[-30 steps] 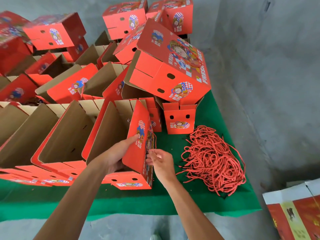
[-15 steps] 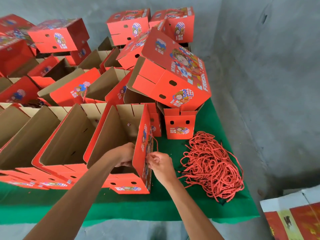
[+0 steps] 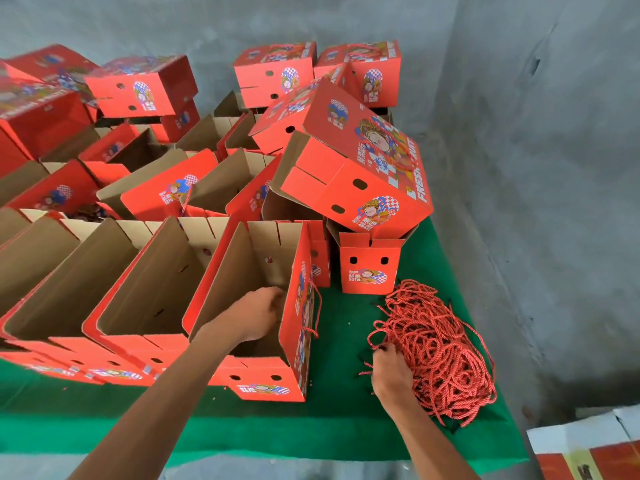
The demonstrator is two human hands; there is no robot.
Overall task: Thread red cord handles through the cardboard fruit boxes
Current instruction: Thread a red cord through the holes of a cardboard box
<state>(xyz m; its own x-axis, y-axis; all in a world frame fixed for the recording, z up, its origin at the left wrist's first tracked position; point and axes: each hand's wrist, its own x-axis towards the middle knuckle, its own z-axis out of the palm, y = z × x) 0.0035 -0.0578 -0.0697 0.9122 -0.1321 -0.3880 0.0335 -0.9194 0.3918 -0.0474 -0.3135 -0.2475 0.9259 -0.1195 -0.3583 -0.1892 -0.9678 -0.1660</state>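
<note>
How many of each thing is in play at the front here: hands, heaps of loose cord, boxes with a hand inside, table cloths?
Hands: 2, the left hand and the right hand
Loose heap of red cord: 1
Open box with a hand inside: 1
Table's green cloth: 1
Total: 5

Two bare forearms enter from the lower edge, with no sleeve, glove, watch or ring visible on either. The left hand [image 3: 258,315] and the right hand [image 3: 389,374] are both uncovered, each seen from the back, knuckles up; fingertips are mostly hidden.
</note>
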